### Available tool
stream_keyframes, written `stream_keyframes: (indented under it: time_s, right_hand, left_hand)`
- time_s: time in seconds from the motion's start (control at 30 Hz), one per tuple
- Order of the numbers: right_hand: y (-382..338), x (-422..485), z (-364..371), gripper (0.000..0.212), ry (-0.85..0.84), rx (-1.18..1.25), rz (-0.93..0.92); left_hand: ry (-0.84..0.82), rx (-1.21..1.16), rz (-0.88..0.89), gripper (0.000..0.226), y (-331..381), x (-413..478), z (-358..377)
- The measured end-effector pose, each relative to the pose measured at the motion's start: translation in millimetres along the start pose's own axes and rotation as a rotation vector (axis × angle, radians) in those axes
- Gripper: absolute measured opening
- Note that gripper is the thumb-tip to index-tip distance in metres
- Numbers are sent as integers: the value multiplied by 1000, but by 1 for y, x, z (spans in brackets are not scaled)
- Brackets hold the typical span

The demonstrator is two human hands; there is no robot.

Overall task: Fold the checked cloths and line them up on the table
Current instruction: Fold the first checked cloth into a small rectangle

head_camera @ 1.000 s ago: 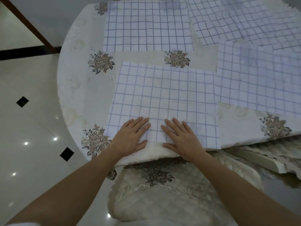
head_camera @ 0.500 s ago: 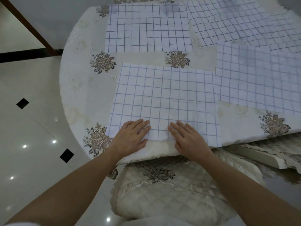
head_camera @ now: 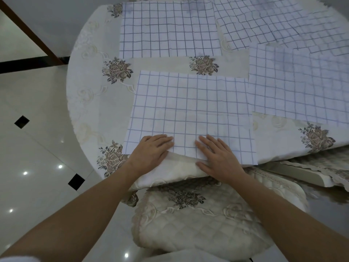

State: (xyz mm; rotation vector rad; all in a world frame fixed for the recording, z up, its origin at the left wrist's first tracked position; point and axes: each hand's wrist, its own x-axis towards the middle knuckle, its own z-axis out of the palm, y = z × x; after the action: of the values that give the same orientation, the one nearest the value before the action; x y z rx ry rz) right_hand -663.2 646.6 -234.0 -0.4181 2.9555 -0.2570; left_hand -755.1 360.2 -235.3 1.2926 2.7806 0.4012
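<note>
- Here, left hand (head_camera: pixel 151 151) and right hand (head_camera: pixel 220 157) lie flat, fingers straight, holding nothing, on the near edge of the white blue-checked folded cloth (head_camera: pixel 190 112).
- Beyond the fingertips, the cloth covers the cream floral tablecloth (head_camera: pixel 90 91).

Part of the near edge of the near cloth (head_camera: pixel 188 110) is covered by the left hand (head_camera: pixel 151 154) and the right hand (head_camera: pixel 219 157). The right cloth (head_camera: pixel 302 87) and the rumpled cloths (head_camera: pixel 273 21) behind it are cut off by the right frame edge. The rumpled cloths are blurred, and their number cannot be determined. The chair cushion (head_camera: pixel 198 224) is partly hidden by both forearms.
</note>
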Motion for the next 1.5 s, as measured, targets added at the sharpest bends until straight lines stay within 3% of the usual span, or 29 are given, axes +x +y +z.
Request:
stream_keyframes:
  time_s: [0.37,0.5,0.6,0.83,1.1,1.17,1.33,1.43,1.5]
  right_hand:
    - [55,-16,-23,59,-71,46,-66]
    - [91,-24,-28,54,-120,98,-165]
    - [108,-29,-38,52,-174,136,-186]
    - [123,-48,-58,45,-297,205,-141]
    - [137,-73,-67,43,-411,277,-44]
    - [141,-77,-68,40,-425,279,-36]
    - [148,-71,-83,33,-451,388,-9]
    - [148,-45,-100,35,-421,377,33]
    - [145,-17,-114,39,-393,332,59]
  left_hand:
    - [-103,-8,-112,48,-17,-23,-3]
    - [-107,-62,-166,49,-1,-34,-8]
    - [-77,-128,-199,63,18,-48,-11]
    - [-20,-201,-310,65,72,-68,-11]
    - [-235,-365,-427,84,99,-76,-40]
    - [-271,-449,-471,80,104,-82,-45]
    - [-266,-730,-617,32,100,-88,-62]
    - [-166,-842,-678,31,76,-75,-73]
    - [-95,-779,-723,34,52,-59,-75]
